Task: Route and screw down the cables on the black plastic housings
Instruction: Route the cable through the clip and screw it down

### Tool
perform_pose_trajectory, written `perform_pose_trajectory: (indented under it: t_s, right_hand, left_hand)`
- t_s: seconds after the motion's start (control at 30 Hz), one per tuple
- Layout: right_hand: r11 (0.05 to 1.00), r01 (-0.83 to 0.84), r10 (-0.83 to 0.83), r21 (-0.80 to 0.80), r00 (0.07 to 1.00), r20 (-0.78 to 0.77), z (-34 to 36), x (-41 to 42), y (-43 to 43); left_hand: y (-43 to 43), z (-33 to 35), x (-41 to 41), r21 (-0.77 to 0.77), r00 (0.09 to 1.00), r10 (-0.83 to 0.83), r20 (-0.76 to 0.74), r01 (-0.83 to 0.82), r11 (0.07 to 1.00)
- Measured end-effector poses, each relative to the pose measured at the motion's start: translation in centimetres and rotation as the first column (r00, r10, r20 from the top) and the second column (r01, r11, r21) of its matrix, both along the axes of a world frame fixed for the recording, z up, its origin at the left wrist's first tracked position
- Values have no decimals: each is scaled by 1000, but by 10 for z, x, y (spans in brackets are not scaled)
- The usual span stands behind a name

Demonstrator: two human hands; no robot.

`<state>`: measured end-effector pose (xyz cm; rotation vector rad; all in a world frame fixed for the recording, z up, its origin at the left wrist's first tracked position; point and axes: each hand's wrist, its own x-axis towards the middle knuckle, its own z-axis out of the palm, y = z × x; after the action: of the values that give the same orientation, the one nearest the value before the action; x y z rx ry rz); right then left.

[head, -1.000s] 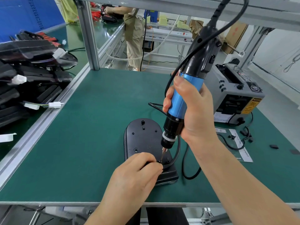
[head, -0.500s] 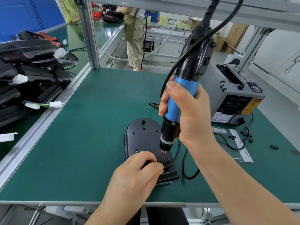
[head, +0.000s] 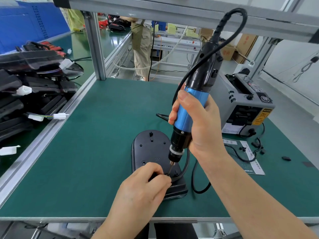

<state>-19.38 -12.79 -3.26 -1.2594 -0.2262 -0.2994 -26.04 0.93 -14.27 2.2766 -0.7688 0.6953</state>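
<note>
Black plastic housing (head: 151, 149) lies at 6 o'clock on the green surface (head: 103, 135), its near end hidden under the left grip (head: 143, 185), fingers pinching the cable (head: 186, 165). Right grip (head: 202, 128) clasps the blue screwdriver (head: 196, 97), bit tip at those fingers. Grey tape dispenser (head: 245, 104) at 2 o'clock; piled housings (head: 34, 83), cut off, at 9.
</note>
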Motion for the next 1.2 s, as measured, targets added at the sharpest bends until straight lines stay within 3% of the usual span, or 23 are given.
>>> perform_pose_trajectory:
  t_s: [0.13,0.33,0.53,0.7,0.87,0.97,1.1,1.2]
  right_hand:
    - [998,42,-37,52,995,-93,11,2,-20]
    - [982,154,-177,-105,949,-261,28,-6,-93]
    - [860,447,-508,-248,800,-318,19,-21,-175]
    - [765,489,-641,-420,643,-419,-4,-19,-232]
    - [661,355,-737,-661,471,-484,-38,-1,-260]
    - [515,191,-821,-836,389,-417,-57,10,-267]
    - [385,-32,-861,-922,348,-372,-69,22,-267]
    - [292,-112,-881,-950,355,-313,-71,29,-265]
  left_hand:
    - [1,2,2,13,999,-14,-29,14,1000]
    - [0,4,4,75,999,-10,-38,12,997]
    - [-3,4,5,77,1000,14,-17,-12,997]
    - [-3,2,5,73,1000,17,4,-18,997]
    - [-3,0,6,55,1000,19,10,-19,998]
    - [-3,-1,6,59,1000,15,11,-16,998]
    - [-3,0,7,52,1000,14,10,-14,999]
    - [-3,0,7,47,1000,11,15,-12,999]
